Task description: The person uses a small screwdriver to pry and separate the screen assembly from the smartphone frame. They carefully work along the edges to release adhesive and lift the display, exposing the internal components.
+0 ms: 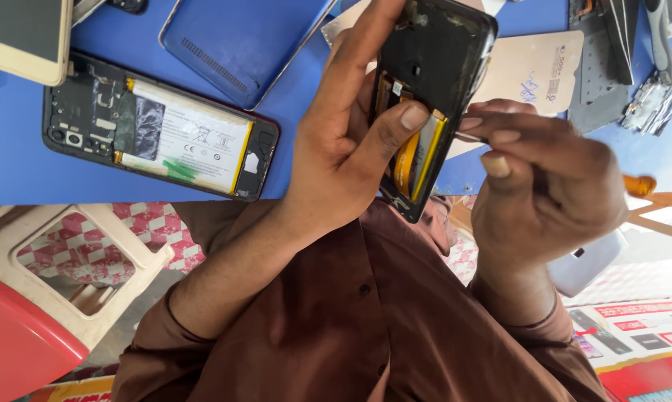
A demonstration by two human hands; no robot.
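The opened black phone (pixel 433 67) stood tilted above the blue table (pixel 299 179), its yellow-edged battery (pixel 425 152) partly lifted out of the shell. My left hand (pixel 347 141) gripped the phone, thumb (pixel 395 123) on the battery. My right hand (pixel 544 186) pinched a thin metal tool (pixel 470 137) touching the battery's edge.

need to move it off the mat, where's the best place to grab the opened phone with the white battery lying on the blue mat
Grip the opened phone across its two long edges near the middle, coming from above. It lies flat with its insides facing up, so the rim is the safe part, clear of the white battery.
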